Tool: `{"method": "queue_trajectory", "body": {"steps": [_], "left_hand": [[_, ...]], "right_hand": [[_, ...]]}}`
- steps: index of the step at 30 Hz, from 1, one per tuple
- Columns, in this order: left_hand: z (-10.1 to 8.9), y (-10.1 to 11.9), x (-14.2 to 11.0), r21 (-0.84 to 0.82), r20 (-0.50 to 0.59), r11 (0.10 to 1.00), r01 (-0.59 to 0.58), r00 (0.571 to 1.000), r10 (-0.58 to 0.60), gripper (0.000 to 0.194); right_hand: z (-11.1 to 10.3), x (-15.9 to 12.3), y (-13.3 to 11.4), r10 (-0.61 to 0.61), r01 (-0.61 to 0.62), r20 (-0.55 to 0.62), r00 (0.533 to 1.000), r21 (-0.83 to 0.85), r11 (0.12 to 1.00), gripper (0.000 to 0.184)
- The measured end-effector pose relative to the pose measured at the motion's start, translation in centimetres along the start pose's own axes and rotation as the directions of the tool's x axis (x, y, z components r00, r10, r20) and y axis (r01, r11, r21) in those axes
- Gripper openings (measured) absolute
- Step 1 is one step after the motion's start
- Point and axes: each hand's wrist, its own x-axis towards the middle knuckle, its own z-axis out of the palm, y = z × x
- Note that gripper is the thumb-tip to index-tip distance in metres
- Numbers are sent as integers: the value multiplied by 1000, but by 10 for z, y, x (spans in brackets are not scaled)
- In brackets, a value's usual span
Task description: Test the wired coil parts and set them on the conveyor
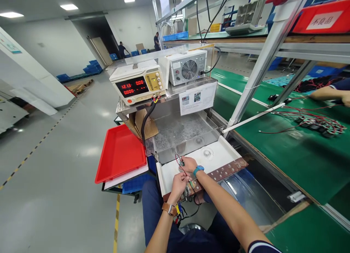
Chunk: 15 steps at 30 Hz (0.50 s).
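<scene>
My right hand (190, 164), with a blue band on its wrist, grips a small dark part with a bit of green (181, 163) over the white tray (224, 151). From this part a thin red wire (177, 157) loops up and then down toward my left hand. My left hand (178, 185), wearing a brown strap watch, is closed in a pinch on the red wire; its end is too small to make out. Just beside those fingertips, a green-tipped lead (191, 183) lies by the brown strip with metal studs (229, 168). Cables hang below the strip.
A power supply with red digits (133, 85) and a grey fan-cooled unit (188, 69) stand on a metal shelf. A red tray (120, 154) is at left. On the green bench (273, 151), red-wired parts (322, 125) lie near another person's hand (328, 95). A slanted post (257, 70) rises at right.
</scene>
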Motion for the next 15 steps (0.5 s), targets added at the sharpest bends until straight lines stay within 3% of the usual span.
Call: {"method": "queue_trajectory", "body": {"steps": [15], "left_hand": [[0,9,-6,-18,0,1000,-16,1000,16,19]], "right_hand": [[11,3,0,-5,6,-47,999,37,999,33]]}}
